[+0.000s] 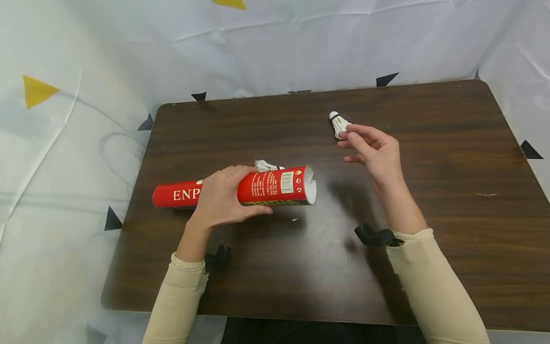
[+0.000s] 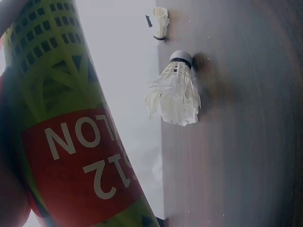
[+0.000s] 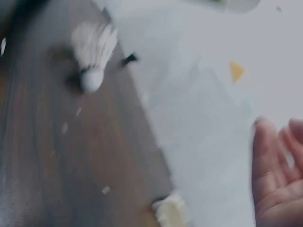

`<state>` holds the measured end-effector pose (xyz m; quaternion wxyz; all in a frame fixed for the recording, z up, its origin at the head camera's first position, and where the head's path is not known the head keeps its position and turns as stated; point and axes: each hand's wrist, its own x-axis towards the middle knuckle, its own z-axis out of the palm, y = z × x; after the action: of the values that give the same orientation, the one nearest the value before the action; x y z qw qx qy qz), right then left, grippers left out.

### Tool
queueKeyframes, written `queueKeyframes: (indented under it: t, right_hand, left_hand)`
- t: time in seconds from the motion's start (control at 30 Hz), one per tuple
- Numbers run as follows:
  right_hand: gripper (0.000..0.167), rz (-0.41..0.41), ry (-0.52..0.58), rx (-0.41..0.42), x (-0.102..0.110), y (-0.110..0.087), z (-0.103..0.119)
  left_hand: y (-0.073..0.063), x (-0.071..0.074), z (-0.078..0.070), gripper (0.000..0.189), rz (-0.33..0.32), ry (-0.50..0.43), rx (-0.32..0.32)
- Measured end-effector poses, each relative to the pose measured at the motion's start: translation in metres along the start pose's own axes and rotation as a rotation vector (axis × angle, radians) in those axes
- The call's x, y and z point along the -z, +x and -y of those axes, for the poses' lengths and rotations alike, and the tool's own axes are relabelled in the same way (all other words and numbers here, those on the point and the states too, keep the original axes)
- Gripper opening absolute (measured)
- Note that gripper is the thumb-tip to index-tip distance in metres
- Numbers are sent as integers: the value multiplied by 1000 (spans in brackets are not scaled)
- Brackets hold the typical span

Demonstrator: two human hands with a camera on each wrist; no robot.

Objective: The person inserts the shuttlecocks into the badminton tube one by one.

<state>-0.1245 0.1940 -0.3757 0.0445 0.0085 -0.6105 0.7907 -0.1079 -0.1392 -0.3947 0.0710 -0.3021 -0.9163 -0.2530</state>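
Observation:
My left hand [image 1: 221, 196] grips a red shuttlecock tube [image 1: 275, 186] from above, fingers over the far side and thumb along the near side. The tube lies sideways over the table, its open end facing right; a green and red printed side [image 2: 80, 165] shows in the left wrist view. Just behind it is a white shuttlecock [image 1: 267, 166], partly hidden by the tube. Farther back, a second shuttlecock [image 1: 339, 125] lies with its cork pointing away. Close to its feathers, my right hand [image 1: 380, 155] hovers with loosely bent fingers; the right wrist view shows nothing held in it.
The dark wooden table [image 1: 451, 191] has rounded corners. White cloth [image 1: 292, 52] with yellow and black triangles hangs behind and beside it. Small pale scraps, such as one bit [image 1: 294, 220] near the tube, lie on the tabletop.

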Motion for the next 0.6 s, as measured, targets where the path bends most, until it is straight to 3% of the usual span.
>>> queueKeyframes:
  t: [0.17, 0.6]
  right_hand:
    - [50, -12, 41, -268, 18, 24, -25]
    - [60, 41, -59, -459, 38, 55, -62]
  left_hand:
    - [-2, 2, 1, 79, -4, -4, 1]
    - [-2, -1, 1, 79, 2, -7, -5]
